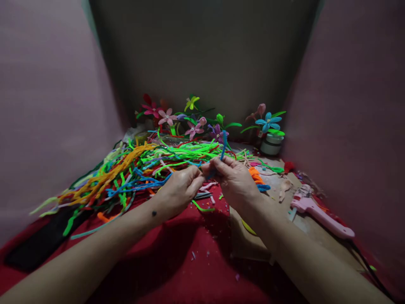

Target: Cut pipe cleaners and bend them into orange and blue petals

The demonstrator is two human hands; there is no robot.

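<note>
A blue pipe cleaner [224, 143] rises from between the fingers of my right hand [236, 179], which is closed in a pinch on it. My left hand [185, 183] is closed too, its fingertips meeting those of the right hand. The lower part of the pipe cleaner is hidden by the fingers, and the left hand seems to grip its other end. Behind both hands lies a loose heap of pipe cleaners [186, 152] in green, orange, blue and other colours. Part of a pair of scissors [202, 196] shows on the cloth beneath the hands.
Several pipe-cleaner flowers [167, 117] stand along the back wall, and a blue flower [268, 122] is in a small white pot [271, 143]. A pink glue gun [319, 213] rests on cardboard [249, 240] at right. Scraps dot the red cloth [190, 270]. A black object [34, 245] lies left.
</note>
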